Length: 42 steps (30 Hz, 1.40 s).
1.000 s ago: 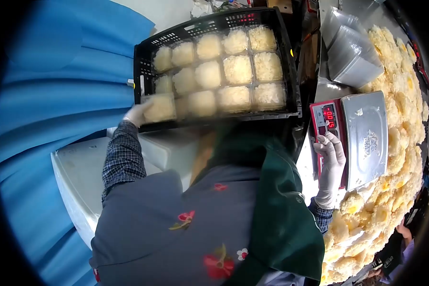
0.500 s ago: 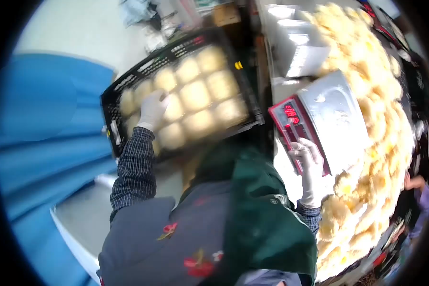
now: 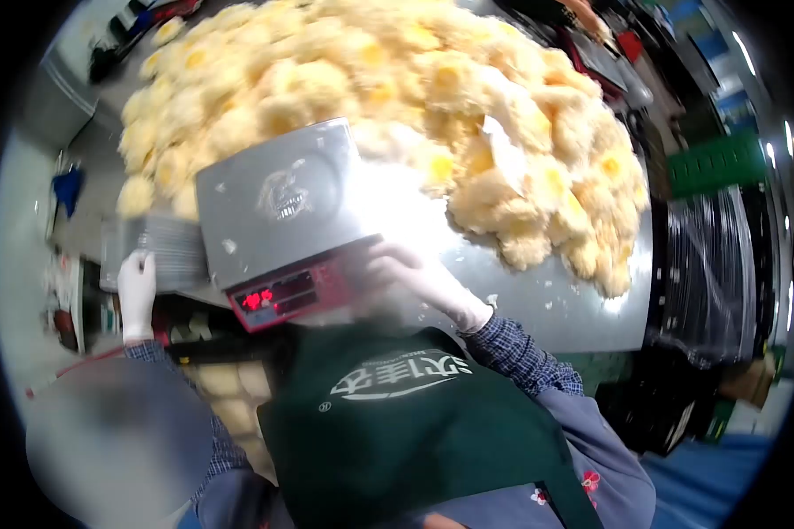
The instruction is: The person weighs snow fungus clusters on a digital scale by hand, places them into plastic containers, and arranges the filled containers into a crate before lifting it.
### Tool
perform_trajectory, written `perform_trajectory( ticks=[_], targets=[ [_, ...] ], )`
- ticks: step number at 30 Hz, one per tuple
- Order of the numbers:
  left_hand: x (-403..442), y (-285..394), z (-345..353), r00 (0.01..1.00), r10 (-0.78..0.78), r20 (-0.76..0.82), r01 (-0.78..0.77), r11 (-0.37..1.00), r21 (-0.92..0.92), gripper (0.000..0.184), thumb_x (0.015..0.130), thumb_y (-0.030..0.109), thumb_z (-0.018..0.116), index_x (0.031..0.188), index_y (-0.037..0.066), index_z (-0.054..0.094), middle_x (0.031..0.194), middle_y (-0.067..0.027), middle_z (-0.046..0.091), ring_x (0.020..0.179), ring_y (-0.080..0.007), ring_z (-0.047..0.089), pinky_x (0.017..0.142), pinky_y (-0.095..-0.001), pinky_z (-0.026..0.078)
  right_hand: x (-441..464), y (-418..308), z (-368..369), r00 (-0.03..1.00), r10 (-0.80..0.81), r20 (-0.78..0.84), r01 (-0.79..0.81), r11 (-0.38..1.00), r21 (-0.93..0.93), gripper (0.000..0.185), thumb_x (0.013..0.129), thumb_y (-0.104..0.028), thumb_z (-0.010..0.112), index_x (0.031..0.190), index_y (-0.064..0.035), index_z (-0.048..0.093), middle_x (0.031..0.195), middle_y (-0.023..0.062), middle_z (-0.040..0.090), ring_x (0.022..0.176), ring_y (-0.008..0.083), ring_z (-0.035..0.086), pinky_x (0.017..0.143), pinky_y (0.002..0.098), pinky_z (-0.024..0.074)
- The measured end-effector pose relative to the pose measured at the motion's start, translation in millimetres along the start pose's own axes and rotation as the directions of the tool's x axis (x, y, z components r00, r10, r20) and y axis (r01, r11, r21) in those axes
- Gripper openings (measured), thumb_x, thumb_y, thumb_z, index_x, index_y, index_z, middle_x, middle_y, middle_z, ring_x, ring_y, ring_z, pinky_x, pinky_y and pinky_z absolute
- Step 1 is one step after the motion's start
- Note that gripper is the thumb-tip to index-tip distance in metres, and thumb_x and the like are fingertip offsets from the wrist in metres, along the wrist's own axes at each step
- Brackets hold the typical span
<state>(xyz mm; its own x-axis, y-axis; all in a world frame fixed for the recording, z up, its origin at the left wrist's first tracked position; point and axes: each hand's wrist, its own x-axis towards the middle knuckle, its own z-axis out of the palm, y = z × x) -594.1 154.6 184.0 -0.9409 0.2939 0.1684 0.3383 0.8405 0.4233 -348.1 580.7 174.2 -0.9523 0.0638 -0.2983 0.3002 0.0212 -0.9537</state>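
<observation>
My left hand (image 3: 138, 289), in a white glove, reaches onto the stacked clear plastic containers (image 3: 175, 251) at the left; its fingers are pinched together at their edge. A scale (image 3: 278, 203) with a steel plate and a lit red display stands between my hands, its plate bare. My right hand (image 3: 415, 278), gloved too, is at the right end of the scale's red front panel. Its fingers are blurred and partly lost in glare. Behind the scale lies a large heap of pale yellow fluffy pieces (image 3: 326, 79).
Below my left arm is part of a crate with filled containers (image 3: 235, 397). Green crates (image 3: 716, 167) and a wrapped black stack (image 3: 710, 264) stand at the right. Another person's hand (image 3: 587, 18) shows at the top right.
The view has swung round to the steel table. My left hand has left the crate of filled containers and is now at the clear stack. My right hand remains by the scale's front panel.
</observation>
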Motion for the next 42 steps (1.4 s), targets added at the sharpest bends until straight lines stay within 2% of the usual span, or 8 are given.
perform_trajectory(
  ticks=[6, 10, 17, 22, 29, 34, 37, 42],
  targets=[
    [9.8, 61.0, -36.6, 0.971, -0.201, -0.131, 0.193, 0.979, -0.07, 0.023, 0.088, 0.009, 0.066, 0.075, -0.002, 0.05, 0.068, -0.004, 0.046, 0.064, -0.0124, 0.041, 0.062, -0.0277, 0.039, -11.1, 48.2, -70.9, 0.878, -0.128, -0.461, -0.041, 0.94, -0.339, 0.025, 0.091, -0.013, 0.056, 0.113, -0.0026, 0.061, 0.101, 0.0149, 0.065, 0.086, 0.0226, 0.066, 0.079, 0.0345, 0.0527],
    [-5.0, 155.0, -24.9, 0.988, 0.107, -0.108, -0.124, 0.978, -0.17, 0.009, 0.084, 0.007, 0.068, 0.084, 0.001, 0.062, 0.08, -0.0075, 0.059, 0.077, -0.0193, 0.055, 0.075, -0.0315, 0.043, 16.2, 25.0, -118.4, 0.747, -0.659, -0.087, -0.023, 0.106, -0.994, 0.041, 0.073, -0.011, 0.066, 0.113, -0.0078, 0.058, 0.113, 0.0136, 0.059, 0.112, 0.032, 0.055, 0.093, 0.042, 0.0422],
    [-40.4, 198.4, 74.1, 0.849, 0.502, 0.164, -0.508, 0.861, -0.008, 0.027, 0.073, 0.018, 0.076, 0.096, 0.008, 0.064, 0.093, -0.0072, 0.06, 0.096, -0.0256, 0.057, 0.107, -0.0445, 0.034, 38.4, 11.0, -194.9, 0.992, -0.103, 0.07, 0.009, -0.498, -0.867, 0.025, 0.074, -0.015, 0.065, 0.097, -0.0085, 0.059, 0.089, 0.0074, 0.059, 0.092, 0.0252, 0.057, 0.094, 0.0402, 0.0399],
    [-65.7, 184.3, 70.6, 0.957, 0.027, -0.288, -0.08, 0.982, -0.173, 0.039, 0.075, 0.014, 0.078, 0.108, 0.002, 0.06, 0.106, -0.0125, 0.061, 0.102, -0.0309, 0.057, 0.094, -0.0421, 0.043, 22.4, -31.9, -170.8, 0.822, -0.557, 0.113, 0.048, -0.131, -0.99, 0.007, 0.077, -0.013, 0.064, 0.078, -0.0103, 0.058, 0.082, 0.0087, 0.058, 0.08, 0.0277, 0.058, 0.083, 0.0424, 0.0453],
    [-78.5, 170.3, 77.0, 0.883, -0.413, 0.221, 0.467, 0.74, -0.484, 0.029, 0.089, 0.029, 0.07, 0.086, 0.001, 0.062, 0.07, -0.003, 0.064, 0.06, -0.0085, 0.059, 0.056, -0.0235, 0.047, 63.4, -91.8, -49.8, 0.838, -0.42, -0.348, 0.267, 0.873, -0.409, 0.009, 0.085, -0.002, 0.064, 0.094, -0.0016, 0.065, 0.082, -0.0029, 0.062, 0.073, 0.0024, 0.055, 0.068, 0.0175, 0.0448],
    [-75.7, 170.3, 75.0, 0.803, -0.281, 0.526, 0.593, 0.466, -0.656, 0.031, 0.097, 0.029, 0.058, 0.083, 0.002, 0.063, 0.064, -0.0014, 0.059, 0.054, -0.006, 0.052, 0.05, -0.0189, 0.041, 111.2, -81.5, 24.5, 0.938, -0.308, -0.161, 0.27, 0.937, -0.221, 0.012, 0.088, -0.012, 0.063, 0.093, -0.002, 0.066, 0.079, -0.0021, 0.063, 0.073, 0.0068, 0.057, 0.069, 0.023, 0.0478],
    [-75.1, 168.1, 77.5, 0.79, -0.257, 0.557, 0.612, 0.388, -0.689, 0.027, 0.095, 0.026, 0.06, 0.082, 0.002, 0.063, 0.064, -0.0007, 0.058, 0.054, -0.0048, 0.052, 0.05, -0.0182, 0.04, 112.4, -73.8, 32.5, 0.879, -0.454, 0.145, 0.343, 0.391, -0.854, 0.013, 0.09, -0.017, 0.062, 0.096, -0.0083, 0.069, 0.078, 0.0016, 0.066, 0.074, 0.0103, 0.063, 0.069, 0.0261, 0.05],
    [-74.1, 164.5, 81.4, 0.813, -0.238, 0.532, 0.582, 0.371, -0.723, 0.023, 0.094, 0.023, 0.063, 0.081, 0.004, 0.062, 0.064, 0.0004, 0.057, 0.054, -0.0042, 0.051, 0.049, -0.0176, 0.039, 141.2, -80.4, 6.5, 0.98, -0.093, -0.174, 0.064, 0.984, -0.164, 0.029, 0.095, -0.027, 0.057, 0.106, -0.001, 0.065, 0.096, 0.0067, 0.068, 0.086, 0.0129, 0.065, 0.075, 0.0248, 0.0509]
  ],
)
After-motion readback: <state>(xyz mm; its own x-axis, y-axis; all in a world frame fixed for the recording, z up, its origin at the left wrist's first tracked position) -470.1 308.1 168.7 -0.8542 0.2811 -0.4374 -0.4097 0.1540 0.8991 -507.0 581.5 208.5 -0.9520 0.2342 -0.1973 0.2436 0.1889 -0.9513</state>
